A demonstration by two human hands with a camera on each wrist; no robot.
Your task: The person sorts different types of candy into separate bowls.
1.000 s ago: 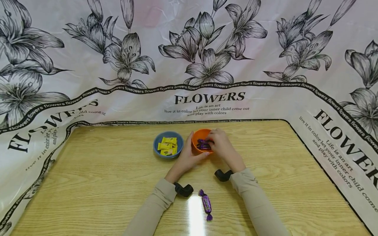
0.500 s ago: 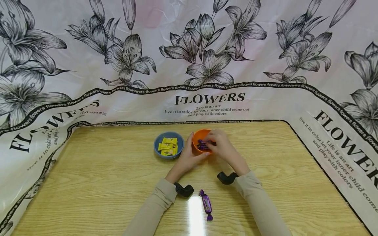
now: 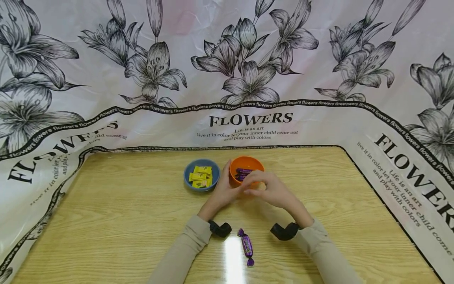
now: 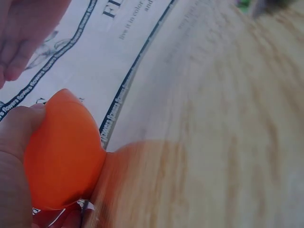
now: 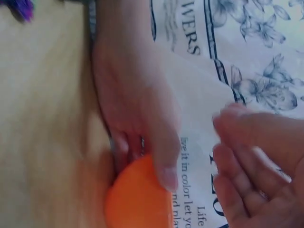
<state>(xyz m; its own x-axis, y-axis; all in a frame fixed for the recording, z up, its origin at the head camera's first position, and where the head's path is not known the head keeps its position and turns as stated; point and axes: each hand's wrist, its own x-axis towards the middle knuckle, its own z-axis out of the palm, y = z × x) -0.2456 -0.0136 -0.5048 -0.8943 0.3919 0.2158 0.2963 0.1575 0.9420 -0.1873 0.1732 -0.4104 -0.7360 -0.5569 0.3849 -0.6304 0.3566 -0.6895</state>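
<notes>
My left hand (image 3: 222, 191) grips the orange bowl (image 3: 252, 162), its thumb at the near rim and its fingers along the left side. In the left wrist view the thumb overlaps the wall of the bowl (image 4: 66, 152). Purple-wrapped candies (image 3: 242, 173) lie inside. My right hand (image 3: 278, 193) hovers over the bowl's near right side, fingers loosely bent. In the right wrist view nothing shows between the fingers of this hand (image 5: 259, 171). One purple twist-wrapped candy (image 3: 246, 246) lies on the table between my forearms.
A blue bowl (image 3: 186, 180) with several yellow packets (image 3: 201, 177) stands just left of my left hand. The wood-grain table (image 3: 124, 213) meets a flower-printed sheet (image 3: 159, 130) at the back and sides. Black camera mounts (image 3: 284, 231) stick out from both wrists.
My right hand has come out of the orange bowl, moving toward me and slightly right, and its fingers have spread. My left hand stays on the bowl. The candy on the table has not moved.
</notes>
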